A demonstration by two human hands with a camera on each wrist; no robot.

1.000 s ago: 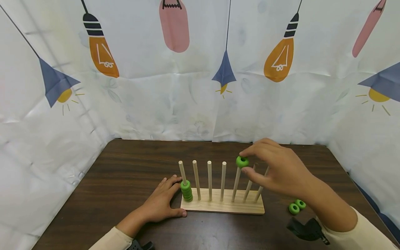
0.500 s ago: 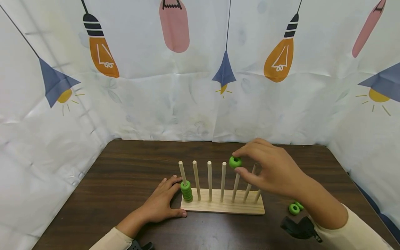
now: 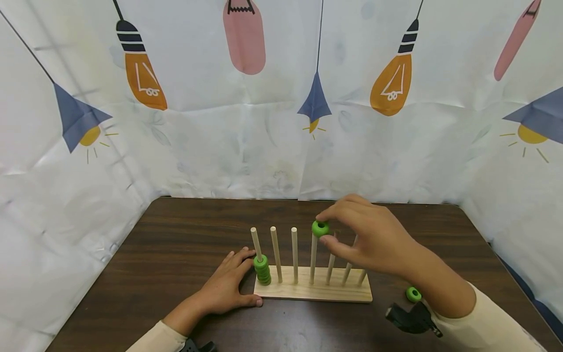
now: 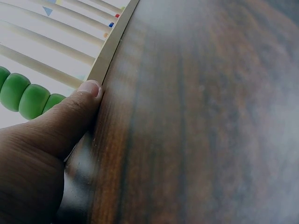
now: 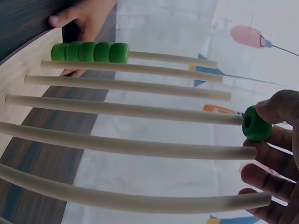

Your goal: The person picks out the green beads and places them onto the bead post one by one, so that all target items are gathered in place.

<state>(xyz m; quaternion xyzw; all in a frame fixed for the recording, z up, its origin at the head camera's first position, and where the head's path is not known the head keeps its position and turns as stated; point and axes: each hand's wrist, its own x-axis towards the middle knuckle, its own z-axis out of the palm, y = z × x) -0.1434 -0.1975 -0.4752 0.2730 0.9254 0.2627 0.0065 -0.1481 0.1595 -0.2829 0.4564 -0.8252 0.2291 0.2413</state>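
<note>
A pale wooden peg stand (image 3: 308, 292) with a row of upright pegs sits on the dark table. Several green beads (image 3: 262, 270) are stacked on its leftmost peg. My left hand (image 3: 225, 288) grips the stand's left end, its thumb (image 4: 74, 109) against the front edge and fingers reaching to the rear. Between thumb and fingertips, my right hand (image 3: 374, 234) pinches one green bead (image 5: 257, 124) right at the top of the fourth peg (image 5: 140, 109) from the left. In the right wrist view, the bead's hole faces that peg's end.
A loose green bead (image 3: 413, 294) lies right of the stand, beside the right forearm. Black wrist devices (image 3: 413, 318) are worn on both wrists. A white printed sheet (image 3: 220, 146) hangs behind the dark wood table (image 3: 184, 230).
My right hand has carried the bead leftward, from above the fifth peg to the fourth. Its forearm now covers one of two loose beads. The left hand has stayed in place.
</note>
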